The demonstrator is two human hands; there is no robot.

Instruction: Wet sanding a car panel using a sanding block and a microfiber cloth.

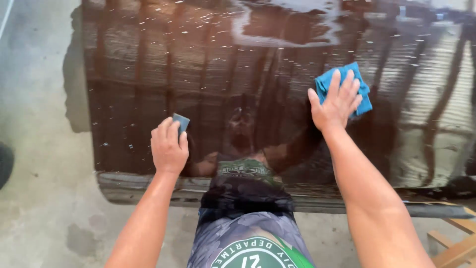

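Cloth [358, 87], blue and folded, is lying on the wet black panel [223, 74] at upper right, with the right hand [336, 103] pressing flat on it, fingers spread rather than clenched. Left hand [168, 148] is gripping a small grey-blue block [181, 121] against the panel's lower left area. Panel is glossy, carrying water beads and reflecting the person. Concrete floor [34, 149] is showing at left, wooden frame [453, 248] at lower right.

Both arms reach forward, the left hand [169, 147] curled with knuckles up, the right hand [336, 102] flat with fingers spread.
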